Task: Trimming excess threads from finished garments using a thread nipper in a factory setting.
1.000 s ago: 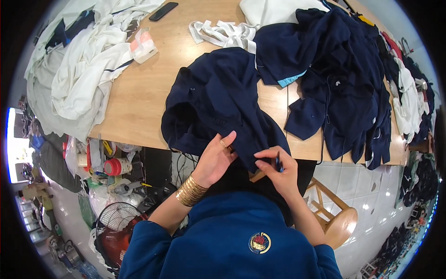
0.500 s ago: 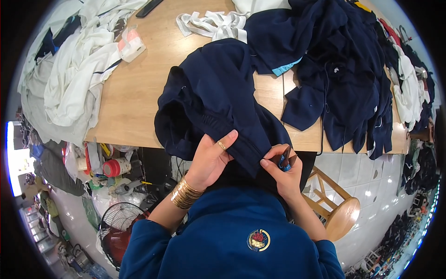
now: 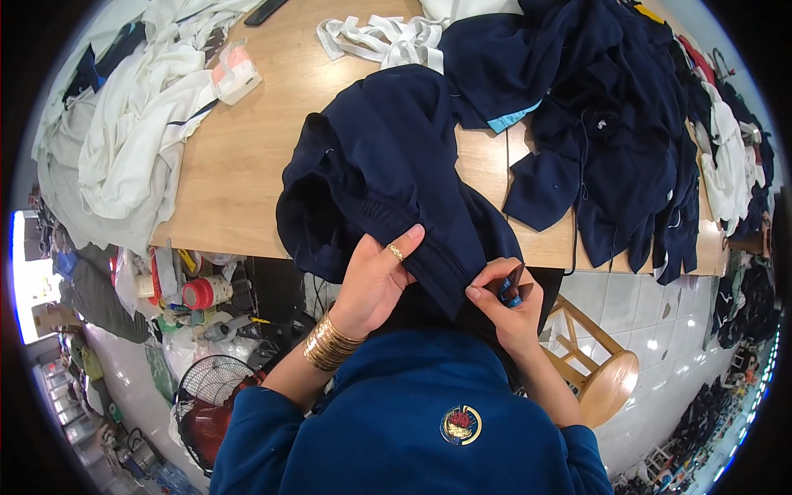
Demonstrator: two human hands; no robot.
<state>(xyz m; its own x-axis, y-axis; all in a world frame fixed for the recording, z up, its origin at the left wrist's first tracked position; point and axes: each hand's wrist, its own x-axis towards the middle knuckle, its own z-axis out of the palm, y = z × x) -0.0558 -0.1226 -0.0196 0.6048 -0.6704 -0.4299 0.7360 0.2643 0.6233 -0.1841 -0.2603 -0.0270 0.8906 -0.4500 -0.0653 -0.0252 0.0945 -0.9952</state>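
A navy garment [image 3: 396, 124] with a gathered elastic waistband lies partly on the table and hangs over its near edge, one opening facing left. My left hand [image 3: 373, 276] is closed on the waistband, thumb on top and fingers hidden under the cloth. At the band's right end, my right hand [image 3: 510, 301] pinches the edge between thumb and forefinger. Tucked in that same palm is a small dark tool with a blue part [image 3: 513, 289], which looks like thread snips; its blades are mostly hidden.
On the table [image 3: 235, 173] are white garments [image 3: 136, 153] at left, white straps [image 3: 388, 37] at the back, a phone [image 3: 264, 11], a small pink-and-white item [image 3: 237, 76] and piled navy clothes [image 3: 619, 124] at right. Below stand a fan [image 3: 216, 404] and a wooden stool [image 3: 609, 384].
The garment's waistband end and my right hand have shifted slightly right and down. My left hand keeps its grip in nearly the same place.
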